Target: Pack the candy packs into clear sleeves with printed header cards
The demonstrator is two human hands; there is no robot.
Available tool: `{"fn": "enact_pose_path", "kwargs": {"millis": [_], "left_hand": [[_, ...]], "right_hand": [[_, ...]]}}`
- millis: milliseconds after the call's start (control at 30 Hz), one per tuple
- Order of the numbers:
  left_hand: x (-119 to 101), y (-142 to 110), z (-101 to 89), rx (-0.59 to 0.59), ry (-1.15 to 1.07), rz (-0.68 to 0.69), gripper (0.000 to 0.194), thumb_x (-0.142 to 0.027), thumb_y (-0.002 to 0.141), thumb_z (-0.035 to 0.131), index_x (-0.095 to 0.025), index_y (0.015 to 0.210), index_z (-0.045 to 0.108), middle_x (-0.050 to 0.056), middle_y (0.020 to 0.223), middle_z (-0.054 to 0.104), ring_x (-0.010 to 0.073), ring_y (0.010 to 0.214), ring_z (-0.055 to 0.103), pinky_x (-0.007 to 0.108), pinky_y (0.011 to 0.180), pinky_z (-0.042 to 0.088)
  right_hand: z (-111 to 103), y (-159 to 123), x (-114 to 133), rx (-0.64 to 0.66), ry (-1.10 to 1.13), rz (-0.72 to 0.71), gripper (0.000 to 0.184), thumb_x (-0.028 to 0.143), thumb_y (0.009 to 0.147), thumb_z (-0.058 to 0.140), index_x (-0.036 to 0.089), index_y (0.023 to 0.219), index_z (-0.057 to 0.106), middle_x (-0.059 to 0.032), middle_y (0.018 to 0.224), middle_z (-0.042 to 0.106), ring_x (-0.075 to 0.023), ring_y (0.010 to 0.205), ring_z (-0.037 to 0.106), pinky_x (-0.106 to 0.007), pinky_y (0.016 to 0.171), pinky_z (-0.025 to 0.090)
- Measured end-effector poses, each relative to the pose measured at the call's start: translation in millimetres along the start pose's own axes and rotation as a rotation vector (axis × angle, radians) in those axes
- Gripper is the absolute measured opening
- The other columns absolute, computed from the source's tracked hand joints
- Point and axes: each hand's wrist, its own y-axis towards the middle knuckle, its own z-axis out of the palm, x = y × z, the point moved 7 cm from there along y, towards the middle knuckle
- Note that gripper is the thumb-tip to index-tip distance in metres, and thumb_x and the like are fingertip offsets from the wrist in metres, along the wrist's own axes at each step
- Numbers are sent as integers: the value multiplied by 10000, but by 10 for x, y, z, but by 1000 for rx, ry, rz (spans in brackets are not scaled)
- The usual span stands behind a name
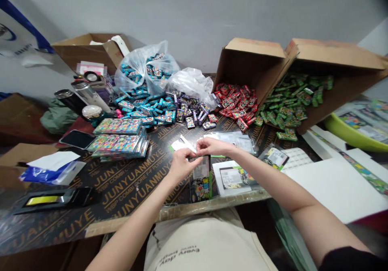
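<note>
Near the middle of the table, my left hand (182,165) and my right hand (214,146) meet fingertip to fingertip. Both are closed in a pinch at the end of a small white paper slip (185,143), part of which sticks up; the fingers hide the rest. Just below them lies a black printed packet (200,188) with a green edge. To its right rests a white-backed packet (232,178) with a pale label. Clear plastic sleeves (247,141) lie behind my right wrist.
Loose small boxes form blue (136,109), purple (194,109), red (236,101) and green (285,109) heaps, the last two spilling from tipped cartons (257,47). At left are stacked colourful packs (118,141), a phone (77,139), a tape dispenser (54,200) and flasks (87,93).
</note>
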Motion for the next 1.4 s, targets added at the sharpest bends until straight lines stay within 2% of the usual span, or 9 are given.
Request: {"fn": "enact_pose_path", "kwargs": {"millis": [200,367,567,700,800,1033,1133,1233,1400], "left_hand": [[-6,-28,50,-39,29,11,114,-250,701,623,-158,641,593,25,667,635,143,623,575,274,664,439],[-26,-41,63,81,190,117,208,-245,813,479,-191,916,650,41,776,580,159,741,551,266,690,428],[586,-75,-235,182,562,-26,359,-433,762,513,-203,1013,626,91,923,563,258,915,526,369,809,410],[701,-227,126,546,717,148,662,-383,530,732,-269,1146,520,120,1264,432,350,1194,318,554,971,174],[615,-349,497,791,653,230,789,-349,422,780,-269,1150,489,113,1193,468,324,1110,403,524,949,197],[436,-304,698,906,483,186,515,-314,460,750,-200,910,527,32,853,592,231,811,536,323,777,350],[299,-173,516,806,321,135,427,-251,633,643,-225,1037,507,21,857,620,209,792,561,281,718,386],[127,56,177,522,140,143,447,-268,767,521,-242,1205,436,57,1075,586,215,958,539,311,833,384],[274,173,-94,246,-76,-10,321,-364,731,580,-194,1003,581,62,1013,620,224,961,558,336,854,417]], "right_hand": [[60,46,-125,-100,32,6,178,278,664,602,126,631,516,52,536,489,-64,507,391,-186,485,282],[-148,-77,-322,-367,76,61,250,183,724,535,163,968,487,65,565,527,-73,487,443,-176,487,325],[-754,-865,-895,-580,-553,318,147,175,710,603,158,856,612,-68,871,608,-181,835,530,-284,735,374],[-673,-1257,-1361,-511,-626,441,91,117,583,694,164,631,633,-55,695,594,-225,803,523,-312,726,338],[-542,-1339,-1541,-500,-657,462,66,141,612,674,168,643,623,-39,700,583,-201,786,513,-287,707,323],[-434,-1394,-1628,-536,-635,351,79,119,667,629,165,711,582,0,704,568,-146,732,508,-235,680,333],[-414,-1433,-1680,-578,-616,320,99,111,688,609,159,771,584,-4,719,580,-138,711,513,-231,673,348],[-389,-1454,-1714,-606,-609,300,70,111,698,599,156,751,591,-16,730,589,-143,718,518,-241,685,356],[-340,-1486,-1642,-631,-621,272,50,123,735,562,166,730,586,-33,764,595,-170,796,518,-287,757,345]]}}
